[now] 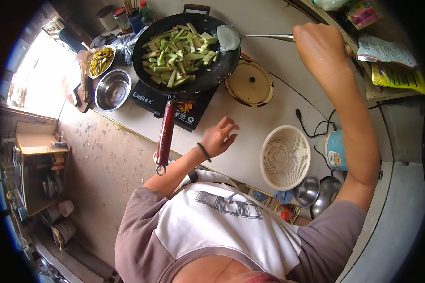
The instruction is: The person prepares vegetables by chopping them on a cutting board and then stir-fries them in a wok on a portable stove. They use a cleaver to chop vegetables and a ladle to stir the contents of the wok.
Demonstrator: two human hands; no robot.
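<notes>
My right hand (pixel 318 44) grips the handle of a metal wok spatula (pixel 229 37). The spatula's blade lies over the right rim of a dark wok (pixel 219 76), close to pieces of cut green vegetable (pixel 179 55). The wok stands on a black induction cooker (pixel 198 115), its red handle (pixel 166 131) pointing towards me. Over the counter's front part is my left hand (pixel 219 137), holding nothing, with its fingers loosely bent and apart. It is to the right of the wok handle and not touching it.
An enamel lid (pixel 251 83) lies right of the wok. A white plastic colander (pixel 285 159), a black power cord (pixel 315 136) and a metal bowl (pixel 307 191) are further right. Left of the cooker stand a steel basin (pixel 113 91) and a bowl of yellowish food strips (pixel 101 62).
</notes>
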